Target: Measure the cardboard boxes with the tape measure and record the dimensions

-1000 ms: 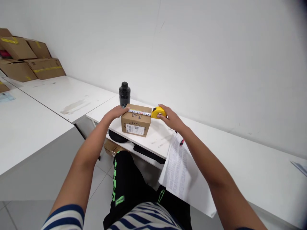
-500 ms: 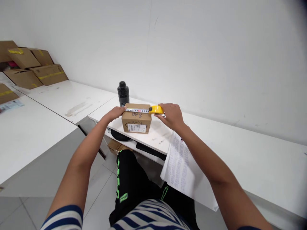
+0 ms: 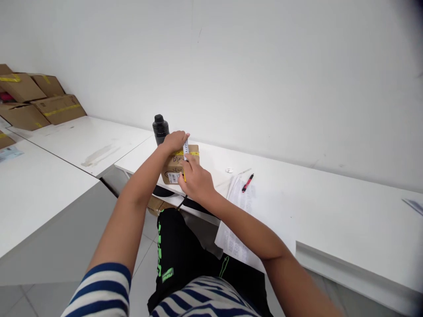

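Observation:
A small cardboard box [image 3: 170, 170] with a white label stands near the front edge of the white desk [image 3: 330, 211]. My left hand [image 3: 175, 141] rests on the box's top and pinches the end of a white measuring tape blade [image 3: 186, 149]. The blade runs down the box's front to my right hand [image 3: 194, 181], which is closed in front of the box. Only a yellow sliver of the tape measure case [image 3: 184, 177] shows at its fingers. A dark cord hangs below that hand.
A black bottle [image 3: 160, 127] stands just behind the box. Printed sheets [image 3: 238, 207] hang over the desk edge, with a red pen [image 3: 247, 182] on them. Several cardboard boxes [image 3: 36, 99] are stacked on the far left tables. My legs are under the desk.
The tape lay across the box's top between my hands; now my right hand has swung down in front of the box and the blade runs vertically. The camera shifted left.

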A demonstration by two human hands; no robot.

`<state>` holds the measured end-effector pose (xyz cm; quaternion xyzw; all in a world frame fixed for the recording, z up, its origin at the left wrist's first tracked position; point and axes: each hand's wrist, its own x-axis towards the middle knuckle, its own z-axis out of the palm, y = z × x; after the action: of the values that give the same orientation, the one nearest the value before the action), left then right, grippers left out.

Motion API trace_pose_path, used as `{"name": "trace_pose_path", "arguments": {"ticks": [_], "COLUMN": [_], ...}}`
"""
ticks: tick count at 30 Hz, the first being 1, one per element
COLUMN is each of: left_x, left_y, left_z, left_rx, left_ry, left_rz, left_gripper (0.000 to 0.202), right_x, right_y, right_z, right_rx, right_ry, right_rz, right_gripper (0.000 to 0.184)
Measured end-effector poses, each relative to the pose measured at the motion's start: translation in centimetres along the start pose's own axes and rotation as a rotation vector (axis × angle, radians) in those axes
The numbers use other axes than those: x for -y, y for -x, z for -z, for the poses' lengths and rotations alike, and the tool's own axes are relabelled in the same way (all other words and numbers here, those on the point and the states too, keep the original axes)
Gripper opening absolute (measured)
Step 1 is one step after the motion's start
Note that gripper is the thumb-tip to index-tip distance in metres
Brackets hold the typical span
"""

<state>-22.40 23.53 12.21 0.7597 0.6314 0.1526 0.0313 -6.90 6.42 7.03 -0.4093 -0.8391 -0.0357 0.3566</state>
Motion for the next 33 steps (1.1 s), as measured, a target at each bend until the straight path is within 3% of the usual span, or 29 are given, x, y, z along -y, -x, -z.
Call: {"name": "trace_pose_path", "arguments": {"ticks": [3, 6, 10, 15, 20, 22, 24, 28, 30, 33], "left_x": [0.8, 1.6, 1.9, 1.8, -0.7, -2.5, -4.1, -5.1, -4.4, -2.5], "left_y": [-0.5, -0.8, -1.0, -0.7, 2.3, 4.2, 5.9, 7.6, 7.9, 8.3], "left_z": [-1.6, -2.0, -2.2, -2.6, -1.7, -1.1, -0.7, -0.6, -0.9, -1.3], "left_rx": [0.085, 0.13, 0.115, 0.052, -0.179, -0.267, -0.282, -0.117, -0.008, 0.09], "left_ry": [0.013, 0.063, 0.106, 0.107, 0.256, 0.365, 0.467, 0.593, 0.452, 0.097], "left_rz": [0.084, 0.099, 0.058, 0.122, 0.099, 0.048, -0.026, -0.126, -0.124, -0.05], "left_gripper": [0.049, 0.045, 0.04, 0.042, 0.037, 0.037, 0.042, 0.06, 0.067, 0.107], "right_x": [-0.2, -0.4, -0.3, 0.0, -1.0, -2.4, -4.5, -9.3, -11.0, -12.5], "right_y": [-1.4, -2.8, -4.0, -3.3, -1.6, -1.4, -1.7, -2.7, -2.8, -2.1], "right_z": [-0.4, -0.4, -0.5, -0.4, 0.0, 0.5, 1.1, 2.4, 2.6, 2.2], "right_rx": [0.097, 0.126, 0.142, 0.174, 0.146, 0.102, 0.02, -0.182, -0.238, -0.285], "right_ry": [0.037, 0.057, 0.088, 0.088, 0.134, 0.127, 0.064, -0.101, -0.163, -0.251], "right_rz": [-0.039, -0.097, -0.108, -0.08, -0.058, -0.108, -0.149, -0.088, -0.083, -0.151], "right_gripper": [0.04, 0.039, 0.033, 0.037, 0.048, 0.053, 0.055, 0.059, 0.062, 0.067]}}
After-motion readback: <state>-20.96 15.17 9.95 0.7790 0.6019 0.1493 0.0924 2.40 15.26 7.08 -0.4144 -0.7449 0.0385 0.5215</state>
